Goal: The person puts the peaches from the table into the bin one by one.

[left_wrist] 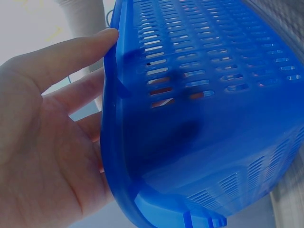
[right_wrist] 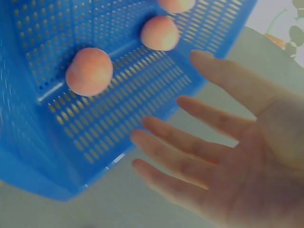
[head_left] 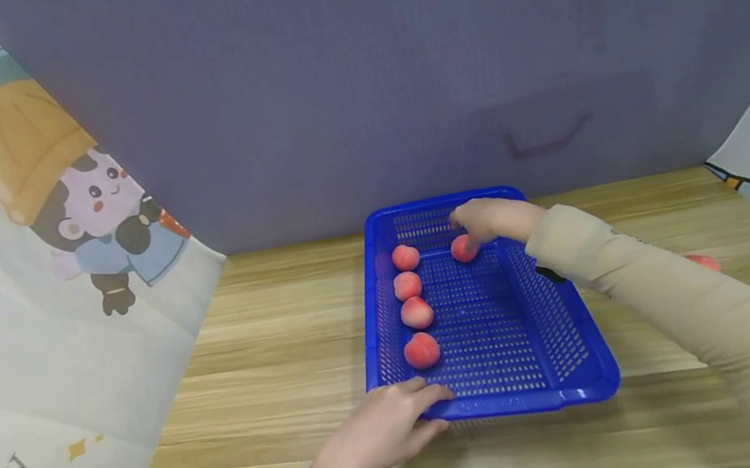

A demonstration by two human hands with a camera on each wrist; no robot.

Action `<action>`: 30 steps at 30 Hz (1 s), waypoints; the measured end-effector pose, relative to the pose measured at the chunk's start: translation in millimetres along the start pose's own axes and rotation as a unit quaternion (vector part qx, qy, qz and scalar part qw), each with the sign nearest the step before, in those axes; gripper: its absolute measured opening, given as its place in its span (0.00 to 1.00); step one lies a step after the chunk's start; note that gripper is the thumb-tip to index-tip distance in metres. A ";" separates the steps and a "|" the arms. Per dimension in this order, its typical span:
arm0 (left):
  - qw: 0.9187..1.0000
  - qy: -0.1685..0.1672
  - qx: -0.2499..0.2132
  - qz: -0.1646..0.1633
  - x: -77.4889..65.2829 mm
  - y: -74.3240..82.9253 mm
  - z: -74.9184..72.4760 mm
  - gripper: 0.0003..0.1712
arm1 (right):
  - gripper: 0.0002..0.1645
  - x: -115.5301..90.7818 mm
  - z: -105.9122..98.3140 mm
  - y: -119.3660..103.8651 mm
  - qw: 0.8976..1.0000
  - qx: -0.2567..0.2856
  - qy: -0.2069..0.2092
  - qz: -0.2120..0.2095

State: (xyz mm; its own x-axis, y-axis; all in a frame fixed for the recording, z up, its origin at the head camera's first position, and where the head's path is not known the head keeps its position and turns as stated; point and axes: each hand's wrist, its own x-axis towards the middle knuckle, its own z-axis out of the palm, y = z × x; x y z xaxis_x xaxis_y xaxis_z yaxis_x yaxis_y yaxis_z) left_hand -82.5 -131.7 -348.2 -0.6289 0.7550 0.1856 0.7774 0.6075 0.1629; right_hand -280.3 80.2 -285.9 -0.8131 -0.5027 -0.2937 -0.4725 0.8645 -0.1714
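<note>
A blue plastic basket (head_left: 493, 407) stands on the table. Along its left side lie several peaches (head_left: 422, 350) in a row. One more peach (head_left: 463, 249) sits near the back wall inside, partly covered in the head view by my right hand (head_left: 484, 219). In the right wrist view that hand (right_wrist: 232, 152) has its fingers spread and straight, apart from the peach (right_wrist: 89, 72) on the basket floor. My left hand (head_left: 388, 428) holds the front rim near the left corner; in the left wrist view the thumb of this hand (left_wrist: 52, 128) lies against the rim.
Outside the basket, to the right, a reddish peach (head_left: 703, 262) shows partly behind the right forearm. The wood-grain table (head_left: 277, 359) meets a dark grey panel (head_left: 327, 97) just behind the basket. A printed cloth (head_left: 19, 316) hangs on the left.
</note>
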 end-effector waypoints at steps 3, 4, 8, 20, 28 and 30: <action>1.000 0.000 0.001 0.000 0.0 -0.1 -0.1 0.15 | 0.28 -10.3 -4.6 0.7 1.000 0.002 -0.001 -0.005; 1.000 0.000 0.002 0.000 0.0 -0.1 -0.1 0.15 | 0.27 -13.5 -5.9 1.3 1.000 -0.001 0.001 -0.008; 1.000 0.003 0.003 0.002 0.1 0.0 0.0 0.15 | 0.25 -27.3 -9.9 3.4 0.999 -0.008 0.022 -0.030; 1.000 -0.001 -0.001 -0.003 1.2 0.4 -1.0 0.14 | 0.25 -67.1 -10.1 18.5 0.994 -0.001 0.103 -0.045; 1.000 -0.012 -0.004 -0.008 1.7 1.7 -1.2 0.15 | 0.24 -91.9 -4.3 39.9 0.988 0.025 0.142 -0.050; 1.000 -0.013 -0.002 -0.008 1.6 2.2 -0.9 0.14 | 0.23 -97.9 -1.2 47.9 0.987 0.037 0.152 -0.047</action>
State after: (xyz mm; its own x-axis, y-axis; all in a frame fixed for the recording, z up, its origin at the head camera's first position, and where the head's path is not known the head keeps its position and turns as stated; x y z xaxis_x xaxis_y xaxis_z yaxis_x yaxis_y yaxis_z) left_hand -81.9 -129.4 -346.7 -0.6404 0.7517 0.1578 0.7675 0.6183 0.1692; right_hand -223.8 170.8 -264.3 -0.8369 -0.5470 0.0200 -0.5331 0.8062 -0.2566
